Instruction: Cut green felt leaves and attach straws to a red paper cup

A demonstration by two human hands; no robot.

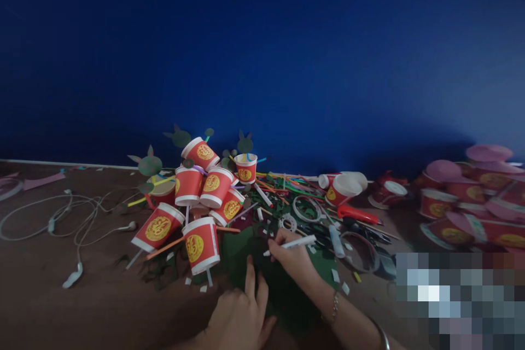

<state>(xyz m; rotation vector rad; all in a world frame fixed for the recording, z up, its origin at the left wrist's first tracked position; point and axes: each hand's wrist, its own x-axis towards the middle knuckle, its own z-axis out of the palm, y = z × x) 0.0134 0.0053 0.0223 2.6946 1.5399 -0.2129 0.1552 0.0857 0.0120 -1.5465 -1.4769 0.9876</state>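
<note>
My right hand [286,256] is closed round a white marker [301,242], its tip pointing left and down over a dark green paper sheet [293,298]. Whether the tip touches the paper I cannot tell. Flat on the sheet's left side lies my left hand [241,309], fingers stretched out and apart. Just beyond it, a red paper cup [201,246] with a yellow emblem leans, a straw poking out beneath. More such cups are heaped behind, some with green paper rabbit heads [150,165] and coloured straws.
White earphones [74,275] with a looped cable lie at left. Behind the sheet are tape rolls [307,209], a glue stick [336,240], a red-handled tool [359,215], loose straws and green scraps. Pink-topped red cups [476,191] stand at right. A blue wall [262,54] rises behind.
</note>
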